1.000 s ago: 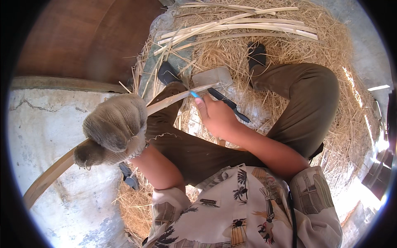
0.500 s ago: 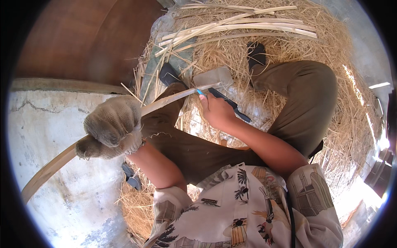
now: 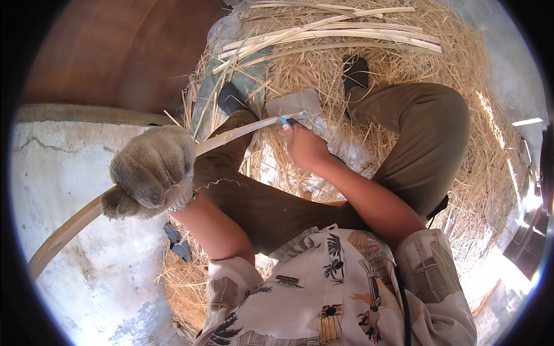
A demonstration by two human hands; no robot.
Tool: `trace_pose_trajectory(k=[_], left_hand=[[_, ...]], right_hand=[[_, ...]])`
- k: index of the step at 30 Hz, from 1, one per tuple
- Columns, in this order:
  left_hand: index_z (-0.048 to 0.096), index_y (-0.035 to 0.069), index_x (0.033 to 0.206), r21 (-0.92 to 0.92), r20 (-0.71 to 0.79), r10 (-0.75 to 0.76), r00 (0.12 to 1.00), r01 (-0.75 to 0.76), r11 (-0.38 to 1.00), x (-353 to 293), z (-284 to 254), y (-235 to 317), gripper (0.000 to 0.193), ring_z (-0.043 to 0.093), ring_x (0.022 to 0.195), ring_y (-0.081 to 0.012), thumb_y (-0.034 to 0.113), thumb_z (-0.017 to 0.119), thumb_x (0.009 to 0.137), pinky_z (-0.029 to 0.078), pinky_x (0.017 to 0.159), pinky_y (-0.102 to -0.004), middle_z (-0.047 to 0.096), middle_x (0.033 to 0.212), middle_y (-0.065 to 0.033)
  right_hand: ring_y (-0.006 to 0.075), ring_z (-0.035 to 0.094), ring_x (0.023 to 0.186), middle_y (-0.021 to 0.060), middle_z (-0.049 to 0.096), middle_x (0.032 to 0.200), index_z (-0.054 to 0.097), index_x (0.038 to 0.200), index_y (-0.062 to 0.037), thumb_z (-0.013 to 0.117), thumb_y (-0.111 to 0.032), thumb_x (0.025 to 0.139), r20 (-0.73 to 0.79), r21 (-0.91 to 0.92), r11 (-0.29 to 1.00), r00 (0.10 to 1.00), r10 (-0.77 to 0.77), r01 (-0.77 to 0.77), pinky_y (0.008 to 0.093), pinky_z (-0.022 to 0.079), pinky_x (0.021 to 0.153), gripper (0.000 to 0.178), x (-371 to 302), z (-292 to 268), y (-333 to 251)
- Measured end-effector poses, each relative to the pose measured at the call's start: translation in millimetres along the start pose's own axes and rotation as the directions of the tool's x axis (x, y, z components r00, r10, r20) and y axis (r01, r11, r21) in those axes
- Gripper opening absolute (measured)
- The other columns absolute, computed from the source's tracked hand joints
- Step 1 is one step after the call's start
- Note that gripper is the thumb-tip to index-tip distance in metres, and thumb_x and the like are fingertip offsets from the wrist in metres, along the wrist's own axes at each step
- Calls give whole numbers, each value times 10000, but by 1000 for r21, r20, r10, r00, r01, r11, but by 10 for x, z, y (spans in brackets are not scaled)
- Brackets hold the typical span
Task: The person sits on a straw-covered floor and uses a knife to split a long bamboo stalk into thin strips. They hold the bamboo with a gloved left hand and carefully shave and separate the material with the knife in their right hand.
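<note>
Wood strip (image 3: 231,137), long, flat and pale, bends from eight o'clock up to near twelve. The left hand (image 3: 153,173), in a bumpy knit glove, is wrapped around it. The bare right hand (image 3: 304,147) pinches a small blue thing (image 3: 283,120) by the strip. A hard, cracked wall (image 3: 63,167) is close at nine o'clock; there's more room over scratchy straw (image 3: 479,173) at three.

Site: apparently a makeshift craft workshop. Evidence: floor litter (image 3: 430,66) (dry, straw-coloured shavings) lying thick, loose pale strips (image 3: 332,36) on top, one long strip (image 3: 234,134) in hand, cracked, stained wall (image 3: 63,173).
</note>
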State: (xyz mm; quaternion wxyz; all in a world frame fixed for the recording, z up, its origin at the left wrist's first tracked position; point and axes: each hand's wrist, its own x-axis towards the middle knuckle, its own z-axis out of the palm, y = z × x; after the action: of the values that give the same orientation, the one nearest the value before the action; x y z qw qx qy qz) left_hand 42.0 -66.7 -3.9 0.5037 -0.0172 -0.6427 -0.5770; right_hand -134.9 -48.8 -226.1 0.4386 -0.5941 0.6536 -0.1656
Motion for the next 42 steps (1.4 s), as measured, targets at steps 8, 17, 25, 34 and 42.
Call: trace_pose_trajectory(k=[8, 17, 25, 34, 42], left_hand=[[454, 166, 529, 92, -118, 25, 993, -15, 996, 5, 112, -64, 516, 374, 387, -89, 494, 627, 888, 338, 407, -251, 396, 459, 50], [484, 197, 529, 80, -68, -4, 998, 10, 997, 31, 160, -107, 515, 377, 396, -78, 534, 658, 877, 321, 412, -236, 412, 476, 65], [501, 190, 500, 83, -20, 33, 999, -31, 996, 37, 65, -61, 570, 388, 356, -65, 595, 642, 875, 310, 376, -221, 442, 482, 77], [516, 226, 482, 151, -197, 67, 978, -38, 988, -20, 90, -13, 522, 349, 341, -52, 542, 674, 867, 301, 362, -206, 426, 458, 94], [642, 172, 582, 93, 72, -17, 997, 10, 996, 58, -28, 13, 486, 456, 392, -47, 552, 671, 883, 369, 385, -215, 473, 498, 73]], right_hand=[[435, 667, 925, 255, 685, 955, 592, 1077, 19, 277, -396, 1060, 12, -35, 999, 1000, 15, -15, 535, 507, 841, 521, 111, 59, 163], [433, 669, 937, 250, 686, 973, 590, 1097, 21, 296, -409, 1057, 1, -24, 998, 998, 61, -61, 536, 510, 838, 523, 318, 165, 358], [428, 675, 915, 255, 685, 957, 598, 1062, 27, 295, -401, 1059, -15, -19, 997, 997, 73, -73, 532, 516, 825, 525, 483, 266, 421], [417, 684, 892, 232, 696, 942, 611, 1048, 3, 324, -394, 1056, -40, -42, 994, 994, 101, -103, 518, 527, 804, 490, 658, 408, 544], [426, 687, 855, 252, 696, 893, 616, 1019, 7, 338, -404, 1051, -94, -74, 991, 990, 107, -115, 527, 531, 778, 497, 797, 495, 752]])
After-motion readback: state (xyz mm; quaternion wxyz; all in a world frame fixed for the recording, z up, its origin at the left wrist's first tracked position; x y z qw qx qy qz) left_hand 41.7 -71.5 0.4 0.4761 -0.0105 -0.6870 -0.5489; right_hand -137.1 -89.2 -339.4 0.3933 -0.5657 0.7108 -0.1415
